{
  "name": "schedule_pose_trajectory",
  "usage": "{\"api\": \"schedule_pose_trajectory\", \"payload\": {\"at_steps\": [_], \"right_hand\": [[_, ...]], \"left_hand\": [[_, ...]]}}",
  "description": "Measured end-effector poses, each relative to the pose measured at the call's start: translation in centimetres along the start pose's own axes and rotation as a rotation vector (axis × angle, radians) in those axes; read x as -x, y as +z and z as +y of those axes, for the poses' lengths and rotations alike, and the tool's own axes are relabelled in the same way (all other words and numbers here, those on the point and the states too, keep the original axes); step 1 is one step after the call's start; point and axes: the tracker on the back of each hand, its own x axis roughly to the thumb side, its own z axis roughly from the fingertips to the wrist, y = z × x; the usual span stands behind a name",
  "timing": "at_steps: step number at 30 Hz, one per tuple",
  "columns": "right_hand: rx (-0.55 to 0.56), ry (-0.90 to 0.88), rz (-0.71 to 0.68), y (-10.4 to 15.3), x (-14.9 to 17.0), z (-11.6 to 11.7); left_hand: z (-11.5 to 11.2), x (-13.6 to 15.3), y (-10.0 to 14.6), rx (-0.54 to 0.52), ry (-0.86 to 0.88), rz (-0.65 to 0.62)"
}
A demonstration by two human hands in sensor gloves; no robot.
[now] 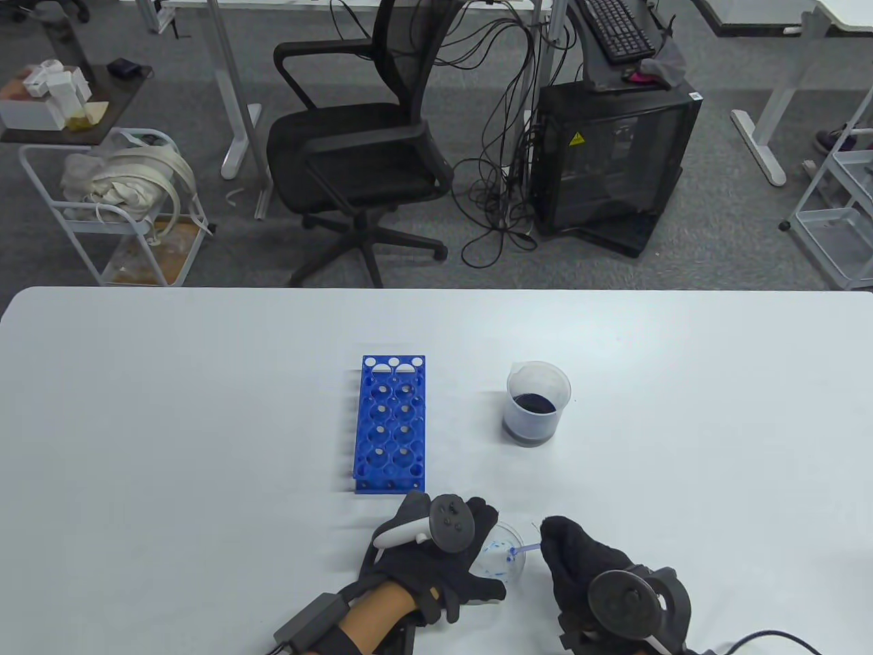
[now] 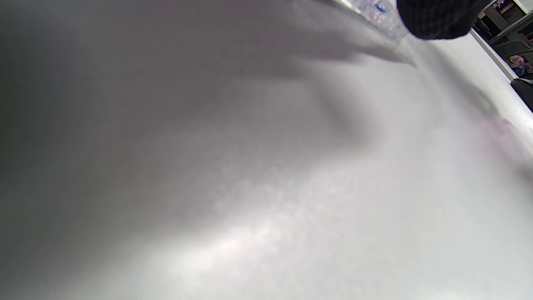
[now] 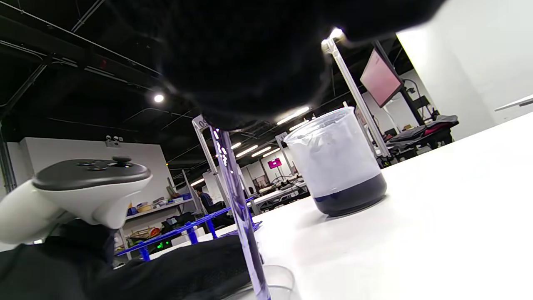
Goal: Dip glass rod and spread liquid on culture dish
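A clear culture dish (image 1: 503, 559) with blue streaks sits near the table's front edge. My left hand (image 1: 436, 552) rests over its left side and holds it; the dish rim shows in the left wrist view (image 2: 377, 14). My right hand (image 1: 580, 566) grips a glass rod (image 1: 526, 548) whose tip lies in the dish. In the right wrist view the rod (image 3: 241, 208) hangs down from my gloved fingers (image 3: 250, 62) into the dish (image 3: 279, 279). A beaker (image 1: 537, 402) of dark blue liquid stands behind; it also shows in the right wrist view (image 3: 339, 162).
A blue test tube rack (image 1: 391, 423) stands left of the beaker, just behind my left hand. The white table (image 1: 170, 423) spreads wide on both sides. An office chair (image 1: 361, 150) and a computer case (image 1: 614, 157) stand beyond the far edge.
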Motion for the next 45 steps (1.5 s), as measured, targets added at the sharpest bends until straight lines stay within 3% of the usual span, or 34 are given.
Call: {"api": "schedule_pose_trajectory", "payload": {"at_steps": [8,16,26,32,45], "right_hand": [[-0.043,-0.038,-0.048,0.3,-1.9,1.1],[-0.039,-0.02,-0.025,-0.9,-1.8,2.1],[0.017,0.05,0.011,-1.0,-0.5,0.6],[-0.024,0.029,-0.004,-0.3,-1.2,-0.1],[-0.038,-0.005,-0.057,-0.6,-2.6,2.2]], "left_hand": [[0.0,0.0,0.0,0.0,0.0,0.0],[0.0,0.0,0.0,0.0,0.0,0.0],[0.0,0.0,0.0,0.0,0.0,0.0],[0.0,0.0,0.0,0.0,0.0,0.0],[0.0,0.0,0.0,0.0,-0.003,0.0]]}}
